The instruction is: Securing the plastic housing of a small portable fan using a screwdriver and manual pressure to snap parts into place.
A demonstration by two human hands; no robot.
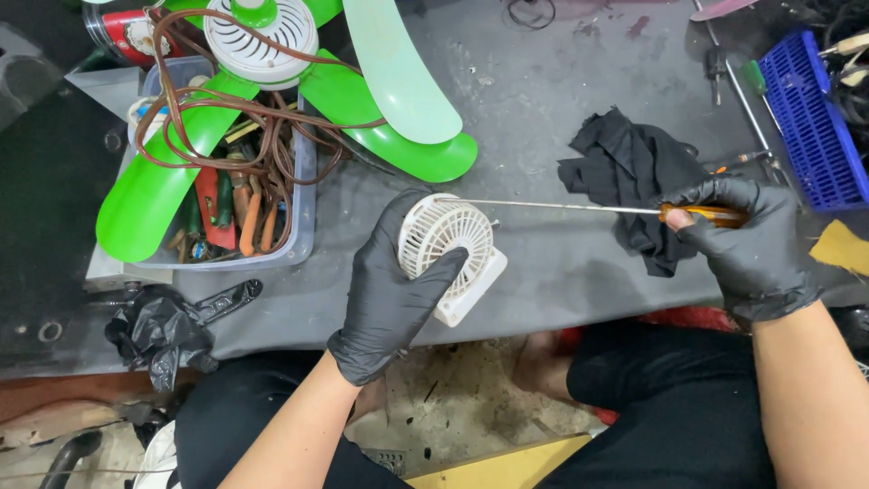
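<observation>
Black gloves cover both of your hands. Your left hand (391, 288) has its grip clamped on a small white fan (450, 254), held just above the near edge of the grey desk (543, 109), with its round grille facing up and left. Your right hand (744, 243) has its grip closed around the orange handle of a long screwdriver (579, 207). Its thin shaft runs level to the left, and the tip meets the top edge of the fan's grille. A crumpled black cloth (634, 177) lies on the desk just behind the shaft, beside your right hand. Farther left, a green ceiling fan (299, 81) with brown wire wound over it rests on a clear tool box (299, 208). A blue plastic basket (810, 118) sits at the far right.
</observation>
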